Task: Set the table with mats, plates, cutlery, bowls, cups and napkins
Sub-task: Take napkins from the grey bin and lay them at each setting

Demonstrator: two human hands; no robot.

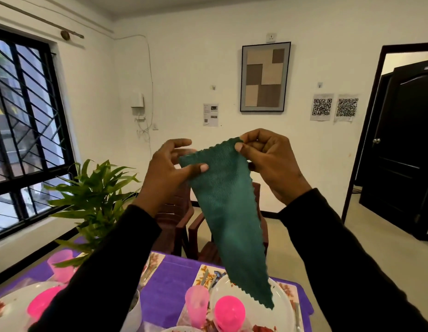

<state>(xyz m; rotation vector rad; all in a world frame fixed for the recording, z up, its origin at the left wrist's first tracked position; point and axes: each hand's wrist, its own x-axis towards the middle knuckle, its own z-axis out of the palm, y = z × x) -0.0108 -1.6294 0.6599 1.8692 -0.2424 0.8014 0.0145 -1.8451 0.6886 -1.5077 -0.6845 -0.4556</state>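
Hanging point-down above the white plate and pink bowl on the purple-clothed table, the green napkin is held up at chest height by its top edge. The left hand pinches its left corner between thumb and curled fingers, while the right hand pinches the upper right corner between thumb and forefinger. Brown chairs stand beyond the table.

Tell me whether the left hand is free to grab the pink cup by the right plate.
Probably not yet: the left hand pinches the green napkin with the right hand, high above the pink cup.
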